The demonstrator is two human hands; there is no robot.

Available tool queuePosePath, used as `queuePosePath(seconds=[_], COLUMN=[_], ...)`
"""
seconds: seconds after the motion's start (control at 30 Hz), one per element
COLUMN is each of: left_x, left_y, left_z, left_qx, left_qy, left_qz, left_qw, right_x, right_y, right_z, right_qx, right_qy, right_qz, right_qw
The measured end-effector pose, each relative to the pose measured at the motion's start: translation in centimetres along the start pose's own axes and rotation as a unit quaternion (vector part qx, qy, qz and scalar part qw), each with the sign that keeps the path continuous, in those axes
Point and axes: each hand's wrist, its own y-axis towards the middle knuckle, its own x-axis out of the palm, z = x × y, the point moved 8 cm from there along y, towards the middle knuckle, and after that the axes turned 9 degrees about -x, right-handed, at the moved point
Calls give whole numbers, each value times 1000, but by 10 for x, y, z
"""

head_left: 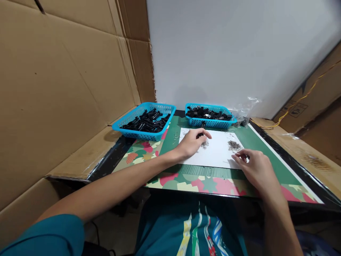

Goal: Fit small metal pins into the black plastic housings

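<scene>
My left hand (192, 142) is over the left part of a white sheet (217, 151), its fingers curled round a small black plastic part (203, 125) whose end sticks up past them. Just by those fingertips lies a small pile of tiny metal pieces (205, 144). At the sheet's right edge my right hand (254, 163) is closed in a pinch, with a thin metal pin (235, 153) showing at the fingertips. A second, darker pile of tiny metal pieces (234, 145) lies just beyond it.
A blue basket (142, 135) of long black plastic parts stands at the left. Another blue basket (210, 123) with short black pieces is at the back, beside a clear plastic bag (243, 112). Cardboard walls (80, 71) flank the table; a yellow wire (306, 94) runs at the right.
</scene>
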Motion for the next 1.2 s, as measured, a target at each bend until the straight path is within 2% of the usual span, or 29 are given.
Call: queuePosePath(seconds=[0.07,0.13,0.27,0.37,0.53,0.77,0.93,1.07,1.2], left_x=[-8,-15,-29,-33,-28,-18,-17,-15,-11], left_y=[4,8,12,10,6,8,12,13,11], left_z=[2,3,5,5,5,3,-2,-2,4], left_qx=[5,15,40,47,50,54,47,52,69], left_qy=[20,38,59,60,54,58,53,40,25], left_qz=[13,26,72,88,73,44,38,23,2], left_qw=[1000,999,995,993,995,996,997,998,997], right_x=[0,6,36,50,51,48,37,27,27], right_y=[7,14,17,12,3,-12,-23,-25,-19], right_z=[-9,-30,-73,-88,-87,-81,-72,-56,-42], right_qx=[-23,-67,-133,-149,-166,-173,-151,-119,-73], right_qy=[3,41,91,70,48,47,105,176,174], right_qz=[-7,-34,-174,-222,-209,-222,-218,-176,-130], right_qw=[1000,996,971,961,963,958,958,961,973])
